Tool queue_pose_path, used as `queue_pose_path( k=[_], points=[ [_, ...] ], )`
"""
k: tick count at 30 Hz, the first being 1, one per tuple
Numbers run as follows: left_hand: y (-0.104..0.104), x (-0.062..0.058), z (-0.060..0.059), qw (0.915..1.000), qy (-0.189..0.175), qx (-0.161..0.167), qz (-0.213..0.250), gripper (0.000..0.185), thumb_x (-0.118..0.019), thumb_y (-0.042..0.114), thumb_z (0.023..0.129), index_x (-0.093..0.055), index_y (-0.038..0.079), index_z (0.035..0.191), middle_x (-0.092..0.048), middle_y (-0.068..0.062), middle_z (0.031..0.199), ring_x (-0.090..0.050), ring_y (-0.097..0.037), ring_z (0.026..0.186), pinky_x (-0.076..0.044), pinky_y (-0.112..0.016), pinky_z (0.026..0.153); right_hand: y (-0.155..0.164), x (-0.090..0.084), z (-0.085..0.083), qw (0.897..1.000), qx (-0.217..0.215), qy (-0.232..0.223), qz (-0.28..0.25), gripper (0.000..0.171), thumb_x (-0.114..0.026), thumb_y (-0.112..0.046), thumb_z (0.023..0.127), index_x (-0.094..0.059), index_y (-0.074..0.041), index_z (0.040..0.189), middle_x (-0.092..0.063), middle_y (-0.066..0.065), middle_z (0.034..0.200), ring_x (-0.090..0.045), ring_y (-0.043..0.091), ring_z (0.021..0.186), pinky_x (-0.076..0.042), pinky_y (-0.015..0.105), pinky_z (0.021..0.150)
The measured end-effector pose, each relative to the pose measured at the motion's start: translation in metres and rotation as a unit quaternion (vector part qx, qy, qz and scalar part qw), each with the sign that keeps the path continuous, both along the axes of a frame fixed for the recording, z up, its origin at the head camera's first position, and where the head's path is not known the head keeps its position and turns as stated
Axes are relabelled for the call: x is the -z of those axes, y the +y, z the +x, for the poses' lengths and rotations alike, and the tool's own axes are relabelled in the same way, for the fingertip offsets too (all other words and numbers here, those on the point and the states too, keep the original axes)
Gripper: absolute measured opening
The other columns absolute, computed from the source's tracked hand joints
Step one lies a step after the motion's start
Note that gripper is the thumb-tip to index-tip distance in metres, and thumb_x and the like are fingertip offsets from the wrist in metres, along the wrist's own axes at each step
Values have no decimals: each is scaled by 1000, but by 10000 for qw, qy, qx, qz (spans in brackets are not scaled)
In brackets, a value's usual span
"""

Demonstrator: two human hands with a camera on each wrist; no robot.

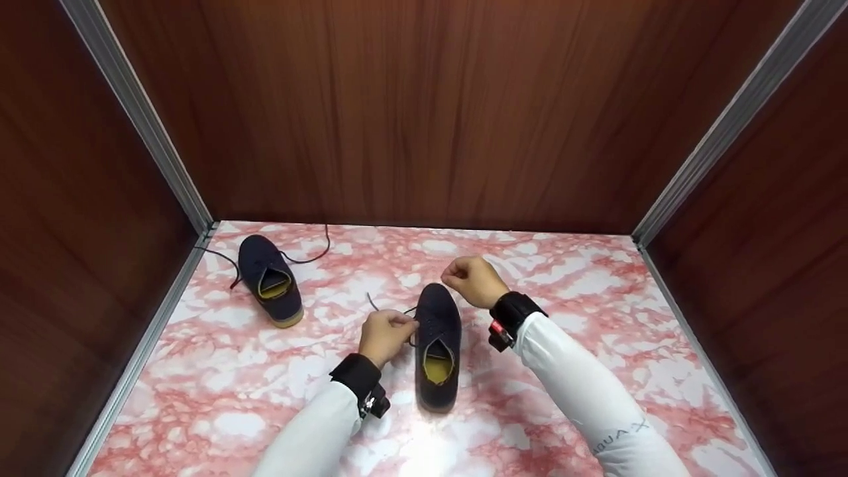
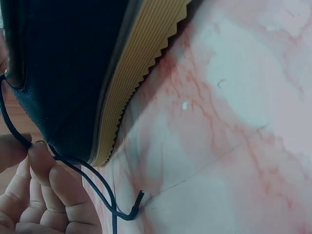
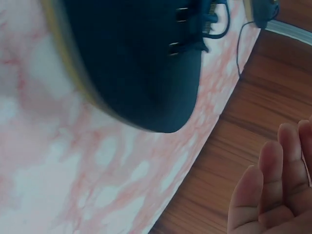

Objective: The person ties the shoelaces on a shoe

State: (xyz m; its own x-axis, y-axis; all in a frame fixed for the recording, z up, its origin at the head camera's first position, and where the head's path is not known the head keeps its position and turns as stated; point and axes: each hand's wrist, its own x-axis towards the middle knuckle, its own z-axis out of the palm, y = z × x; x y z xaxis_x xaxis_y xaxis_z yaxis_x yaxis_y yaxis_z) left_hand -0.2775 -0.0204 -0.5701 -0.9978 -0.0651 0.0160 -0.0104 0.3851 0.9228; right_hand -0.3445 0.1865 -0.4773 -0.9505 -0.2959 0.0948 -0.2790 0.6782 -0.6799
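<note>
Plainly, the near navy shoe [image 1: 437,344] stood on its tan ribbed sole near the middle of the pink marbled tabletop [image 1: 596,278], toe toward the far edge and heel toward the person, so that its lacing faced both hands. Its dark lace [image 1: 391,311] ran off the left side of the eyelets; the left hand [image 1: 385,334] pinched it between thumb and fingertips [image 2: 41,158], just beside the shoe's upper, apparently to keep the strand taut, and the loose tip [image 2: 139,195] curled down onto the tabletop beyond the grip. The right hand [image 1: 472,281] hovered over the shoe's toe with its fingers curled in a loose fist in the head view; the wrist view showed bare fingers [image 3: 270,187] and no lace in them, so whether it held anything could not be told. A second navy shoe [image 1: 270,278] sat well apart near the far left corner, its own laces [image 1: 311,255] trailing loose toward the wood-grain walls [image 1: 424,112].
</note>
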Motion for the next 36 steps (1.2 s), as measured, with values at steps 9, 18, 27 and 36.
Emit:
queue_pose_path(
  k=[9,18,27,36],
  points=[
    [-1,0,-4,9996,-157,-21,240,12,-82,18,85,-81,7,88,-77,-4,76,-64,-5,61,-54,-22,58,10,19,15,9955,-918,-157,-143,5,-77,-13,94,-79,-9,93,-77,6,89,-59,5,77,-49,20,73],
    [-3,-1,-8,9987,-404,59,294,11,-81,19,87,-80,8,89,-75,-1,69,-65,-5,59,-51,-20,57,7,29,32,9765,-2068,-582,191,13,-75,-14,96,-82,-12,107,-77,7,99,-59,0,84,-49,16,76],
    [-3,-4,-11,9876,-943,96,1253,15,-79,13,89,-71,0,92,-75,-6,70,-71,-11,59,-61,-25,58,3,35,39,9681,-2321,-813,480,18,-85,-20,88,-81,-13,104,-59,-2,87,-51,3,80,-45,17,73],
    [-1,-5,-11,9773,-1134,151,1781,22,-80,11,88,-59,3,90,-72,-6,63,-69,-9,53,-59,-22,54,2,38,40,9701,-2062,-1252,280,22,-90,-20,82,-72,-10,90,-54,-9,76,-51,6,74,-42,18,67]
  ],
)
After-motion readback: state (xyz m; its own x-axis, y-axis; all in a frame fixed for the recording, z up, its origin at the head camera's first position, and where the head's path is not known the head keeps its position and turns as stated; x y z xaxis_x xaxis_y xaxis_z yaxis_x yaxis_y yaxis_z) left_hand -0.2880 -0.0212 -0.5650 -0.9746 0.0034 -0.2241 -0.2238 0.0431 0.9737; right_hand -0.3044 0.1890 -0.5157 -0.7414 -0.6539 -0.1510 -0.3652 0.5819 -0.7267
